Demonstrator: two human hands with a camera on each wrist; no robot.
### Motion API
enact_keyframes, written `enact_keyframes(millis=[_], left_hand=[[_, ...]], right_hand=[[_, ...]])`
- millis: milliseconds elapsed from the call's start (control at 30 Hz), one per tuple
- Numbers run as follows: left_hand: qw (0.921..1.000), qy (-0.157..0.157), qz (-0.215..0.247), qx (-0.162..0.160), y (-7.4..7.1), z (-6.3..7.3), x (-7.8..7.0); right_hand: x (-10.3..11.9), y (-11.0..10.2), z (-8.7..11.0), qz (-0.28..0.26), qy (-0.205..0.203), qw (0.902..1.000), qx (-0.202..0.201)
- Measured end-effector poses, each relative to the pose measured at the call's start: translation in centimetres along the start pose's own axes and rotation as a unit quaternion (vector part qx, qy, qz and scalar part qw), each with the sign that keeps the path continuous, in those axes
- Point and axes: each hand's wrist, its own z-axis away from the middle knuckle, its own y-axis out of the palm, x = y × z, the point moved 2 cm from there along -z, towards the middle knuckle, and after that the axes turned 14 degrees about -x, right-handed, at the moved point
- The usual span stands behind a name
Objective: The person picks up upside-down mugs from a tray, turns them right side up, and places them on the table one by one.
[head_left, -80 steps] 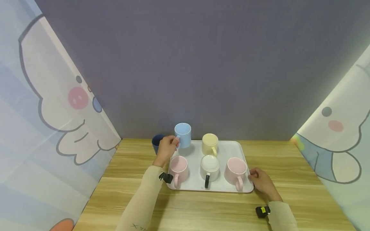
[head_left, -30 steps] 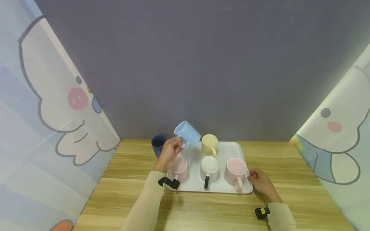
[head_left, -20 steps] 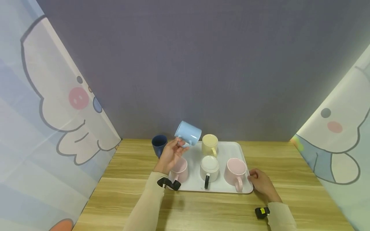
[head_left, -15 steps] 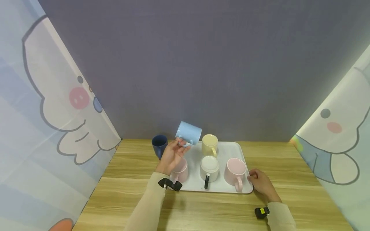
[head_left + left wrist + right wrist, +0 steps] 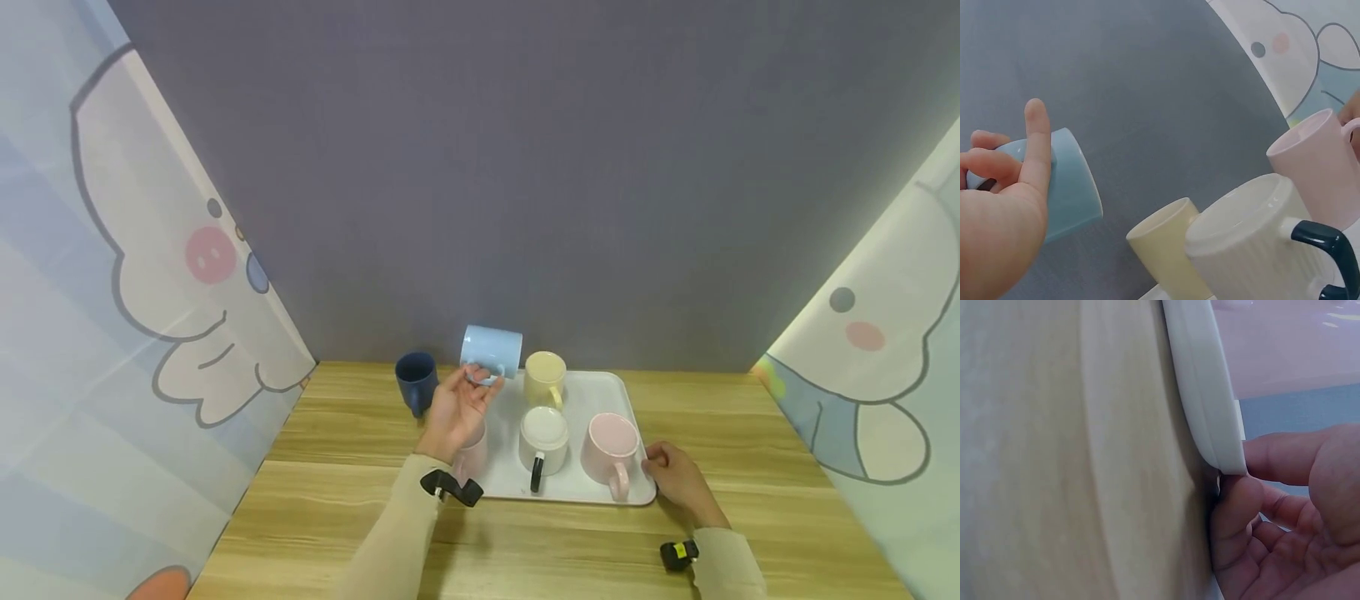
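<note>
A light blue mug point(image 5: 491, 350) is held sideways in the air over the back left of the white tray point(image 5: 596, 387). My left hand point(image 5: 457, 414) grips it by the handle; in the left wrist view one finger stretches along its side. My right hand point(image 5: 678, 477) pinches the tray's right rim between thumb and finger, as the right wrist view shows. On the tray, bottoms up, are a yellow mug point(image 5: 544, 379), a white mug point(image 5: 543, 437) with a black handle, a pink mug point(image 5: 610, 448) at right, and another pink mug point(image 5: 471, 460) partly hidden behind my left hand.
A dark blue mug point(image 5: 417, 379) stands mouth up on the wooden table point(image 5: 337, 467), left of the tray. A grey backdrop point(image 5: 480, 167) rises behind the table. Cartoon-printed curtains point(image 5: 187, 275) flank both sides.
The light blue mug has turned from upright to lying sideways, and my left wrist has rotated with it. Over the last half second it has dropped slightly. My right hand stays at the tray's rim.
</note>
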Motion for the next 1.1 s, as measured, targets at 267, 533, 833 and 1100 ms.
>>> enact_keyframes(millis=[267, 533, 833, 1100], left_hand=[[0.9995, 0.001, 0.023, -0.020, -0.2, -0.1, 0.3], [0.9986, 0.007, 0.024, -0.046, -0.1, -0.1, 0.5], [0.9992, 0.003, 0.034, -0.021, 0.4, 0.0, 0.7], [0.9996, 0.010, 0.021, -0.018, 1.2, -0.1, 1.2]], right_hand=[[0.1, 0.1, 0.0, 0.000, 0.000, 1.0000, 0.002], [-0.2, 0.3, -0.1, 0.008, 0.014, 0.9998, -0.008], [2.1, -1.2, -0.5, -0.025, 0.025, 0.9935, -0.108], [11.2, -2.4, -0.4, -0.074, -0.048, 0.9793, -0.182]])
